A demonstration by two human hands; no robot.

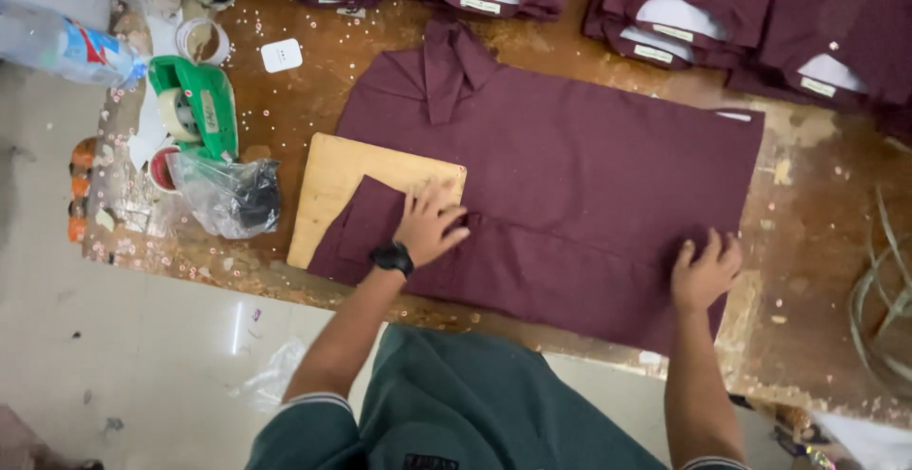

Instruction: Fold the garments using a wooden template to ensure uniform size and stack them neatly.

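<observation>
A maroon shirt [570, 166] lies flat, back side up, on a worn wooden table [807, 242], collar toward the far left. A light wooden board [332, 180] rests on the shirt's left part, and the near sleeve is folded over it. My left hand [429, 223], with a black watch on the wrist, presses flat with spread fingers on the folded sleeve at the board's edge. My right hand [705, 269] pinches the shirt's near hem at the right, fingers curled into the cloth.
Stacks of folded maroon shirts [722, 9] line the far edge. At the left stand a green tape dispenser [195, 100], a plastic bag [233, 195], a small cup [202, 41] and a plastic bottle [62, 47]. Coiled straps [888, 290] lie at the right.
</observation>
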